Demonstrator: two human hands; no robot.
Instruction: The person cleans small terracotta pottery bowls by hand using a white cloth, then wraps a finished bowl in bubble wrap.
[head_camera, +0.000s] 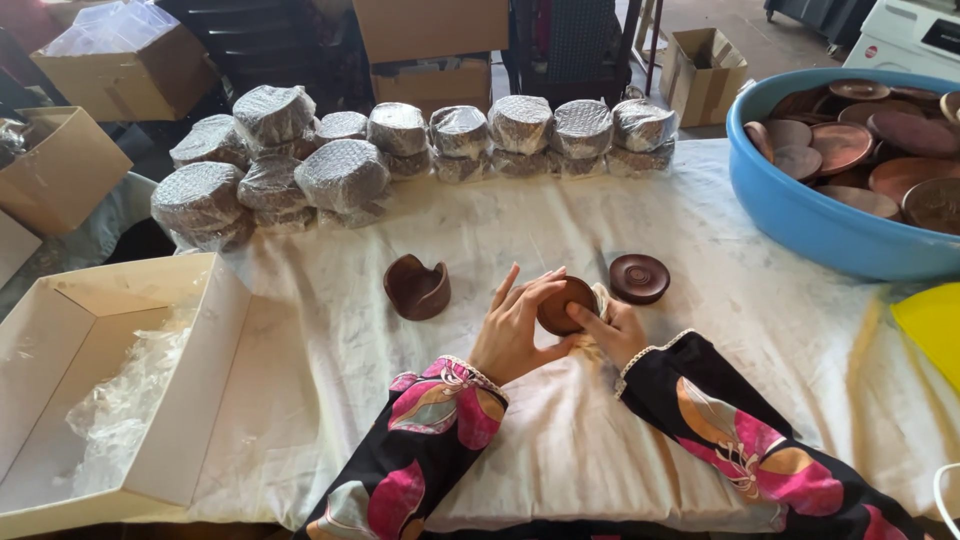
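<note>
Holding a small round wooden piece (566, 304) between both palms, the person keeps it just above the white cloth (520, 230) at the table's middle. The left hand (516, 328) cups its near side with fingers spread; the right hand (612, 330) pinches the far edge, a scrap of pale wrapping seemingly tucked beneath. By the look of it, this is the handling-and-wrapping step. A notched wooden holder (417, 288) lies to the left, a dark round lid (639, 278) to the right. Bubble-wrapped bundles (400, 140) line the back; a blue tub (820, 225) holds more wooden discs (850, 140); an open cardboard box (190, 400) sits left.
</note>
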